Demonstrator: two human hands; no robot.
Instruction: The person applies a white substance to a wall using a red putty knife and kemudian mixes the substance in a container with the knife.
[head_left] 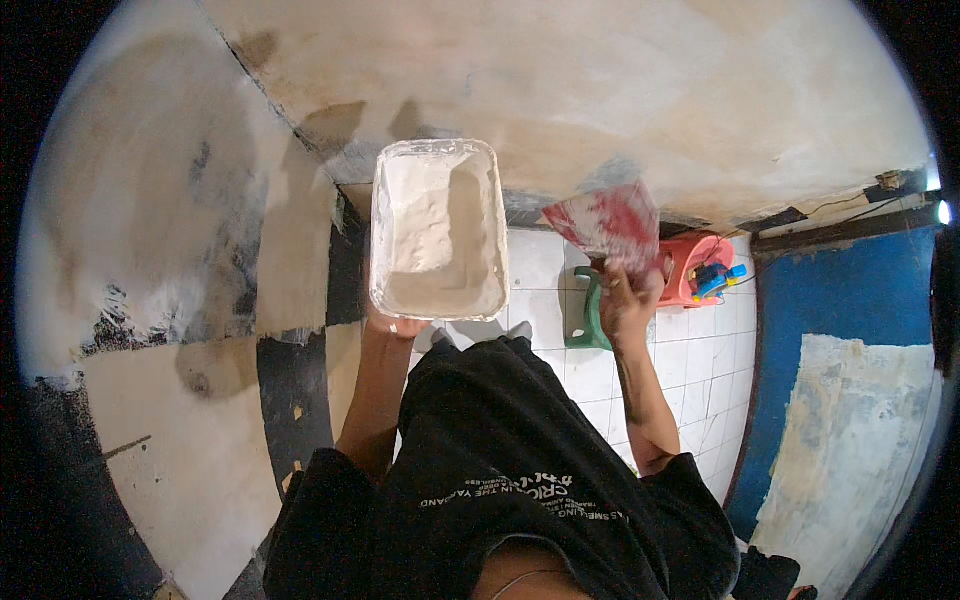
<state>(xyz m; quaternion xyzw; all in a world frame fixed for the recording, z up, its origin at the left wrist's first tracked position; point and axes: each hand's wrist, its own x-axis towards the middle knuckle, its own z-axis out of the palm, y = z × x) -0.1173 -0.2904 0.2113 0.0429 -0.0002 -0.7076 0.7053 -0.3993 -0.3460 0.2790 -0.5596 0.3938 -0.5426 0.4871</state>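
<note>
A rectangular white tub (pixel 502 235), its rim crusted, is held out in front of me. Inside lies creamy off-white putty (pixel 418 220), lumpy in the middle, with a shadow across its right side. My left hand (pixel 392 322) grips the tub from below at its near left corner; most of its fingers are hidden under it. To the right, my right hand (pixel 630 292) is closed around a wide red putty spreader (pixel 608 222) smeared with white. The spreader's broad edge points away from me, close to the far wall and apart from the tub.
The far wall (pixel 640 90) and left wall (pixel 170 210) are blotchy with pale filler and dark patches. On the white tiled floor (pixel 590 385) stand a green plastic stool (pixel 592 325) and a red plastic chair (pixel 685 265) bearing a blue-and-yellow object (pixel 715 280). A blue panel (pixel 825 290) stands at right.
</note>
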